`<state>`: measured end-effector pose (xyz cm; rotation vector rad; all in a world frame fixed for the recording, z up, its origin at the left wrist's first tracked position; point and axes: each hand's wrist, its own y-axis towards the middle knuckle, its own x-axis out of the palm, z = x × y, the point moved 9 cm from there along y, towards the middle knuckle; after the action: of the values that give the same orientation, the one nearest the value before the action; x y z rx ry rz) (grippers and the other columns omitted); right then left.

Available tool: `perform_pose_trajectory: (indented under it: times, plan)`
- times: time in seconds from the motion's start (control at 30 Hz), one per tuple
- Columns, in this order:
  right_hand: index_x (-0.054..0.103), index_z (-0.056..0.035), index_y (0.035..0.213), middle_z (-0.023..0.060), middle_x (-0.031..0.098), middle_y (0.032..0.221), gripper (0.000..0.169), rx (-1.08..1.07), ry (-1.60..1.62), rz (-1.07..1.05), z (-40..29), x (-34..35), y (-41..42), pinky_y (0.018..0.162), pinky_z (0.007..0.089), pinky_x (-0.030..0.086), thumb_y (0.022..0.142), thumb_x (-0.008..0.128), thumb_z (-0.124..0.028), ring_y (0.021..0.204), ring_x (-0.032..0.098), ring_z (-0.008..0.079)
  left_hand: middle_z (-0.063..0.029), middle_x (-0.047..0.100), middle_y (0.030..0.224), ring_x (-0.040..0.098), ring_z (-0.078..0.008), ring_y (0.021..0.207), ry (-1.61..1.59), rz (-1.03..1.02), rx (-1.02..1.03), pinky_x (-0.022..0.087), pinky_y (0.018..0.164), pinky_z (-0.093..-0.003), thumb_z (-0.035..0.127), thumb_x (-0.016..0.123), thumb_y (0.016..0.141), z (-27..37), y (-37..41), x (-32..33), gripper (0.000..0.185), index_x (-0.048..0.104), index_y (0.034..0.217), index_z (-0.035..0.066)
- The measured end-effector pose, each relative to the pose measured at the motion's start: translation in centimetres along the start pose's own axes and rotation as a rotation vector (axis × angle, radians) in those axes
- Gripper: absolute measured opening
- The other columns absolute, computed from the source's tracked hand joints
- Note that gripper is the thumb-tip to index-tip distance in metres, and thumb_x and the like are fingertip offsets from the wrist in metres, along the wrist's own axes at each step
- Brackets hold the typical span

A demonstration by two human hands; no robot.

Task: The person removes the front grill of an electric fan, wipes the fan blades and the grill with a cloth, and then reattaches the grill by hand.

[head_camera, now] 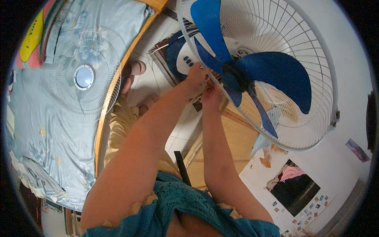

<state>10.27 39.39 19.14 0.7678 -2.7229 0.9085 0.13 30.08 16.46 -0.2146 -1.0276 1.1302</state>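
Observation:
In front of me stands an electric fan with its front uncovered. Its blue blades (275, 80) sit before the rear wire guard (296, 26), around a dark hub (235, 75). My left hand (197, 77) is bent, with curled fingers, in front of the white control panel (184, 59) with dark buttons. Close beside it, my right hand (212, 92) is partly hidden behind the guard's near rim. The fingertips of both hands come together there, and whether they grip something is unclear. On the bed to the left lies the round front guard (84, 77) with its pale centre disc.
The bed (38, 118) has a shiny pale blue floral cover and a wooden edge (111, 91). A yellow and pink cushion (31, 41) bears writing. Below are white floor tiles (174, 145) and a ribbed wooden panel (225, 145). The right wall holds a mirror (296, 189) and small pictures.

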Motion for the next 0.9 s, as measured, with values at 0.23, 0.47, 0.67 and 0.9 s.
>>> perform_pose_trajectory:
  times: [0.23,0.47,0.67,0.9]
  plan:
    - [0.051,-0.0017,0.097,0.0106,0.058,0.086,0.022,0.012,0.084,0.065,-0.4,0.1,-1.8,0.062,0.0289,0.048,0.087,0.042,-0.019,0.073,0.056,0.0193,-0.0135,0.058,0.092,0.055,-0.0236,0.084,0.553,0.02,0.358,0.045,0.073,-0.0325,0.012,0.06,0.074,1.1,-1.2,0.1,0.019,0.056,0.089,0.001]
    - [0.051,-0.0028,0.097,0.0109,0.058,0.083,0.016,-0.17,-0.12,0.281,-2.4,-5.7,-1.9,0.06,0.0306,0.049,0.087,0.044,-0.013,0.076,0.058,0.0209,-0.0092,0.055,0.079,0.055,-0.0217,0.079,0.333,0.036,0.25,0.046,0.068,-0.0341,0.011,0.056,0.078,-2.0,1.0,-1.9,0.013,0.054,0.088,0.002]
    - [0.046,-0.0021,0.106,0.0121,0.058,0.089,0.025,-0.321,-0.291,0.215,-7.6,-6.3,-5.1,0.062,0.0316,0.049,0.084,0.047,-0.014,0.078,0.058,0.0221,-0.0137,0.055,0.086,0.057,-0.0204,0.073,0.086,0.037,-0.056,0.05,0.06,-0.0317,0.003,0.049,0.082,-7.7,6.3,-4.0,0.016,0.049,0.097,-0.001]
    - [0.047,-0.0005,0.106,0.0129,0.057,0.095,0.024,-0.499,-0.532,0.184,-13.4,-6.9,-7.5,0.065,0.0266,0.049,0.087,0.046,-0.015,0.081,0.059,0.0202,-0.0139,0.056,0.085,0.058,-0.0205,0.074,-0.026,0.134,-0.144,0.053,0.065,-0.0304,0.005,0.051,0.083,-4.0,3.6,-4.2,0.018,0.05,0.1,0.0]
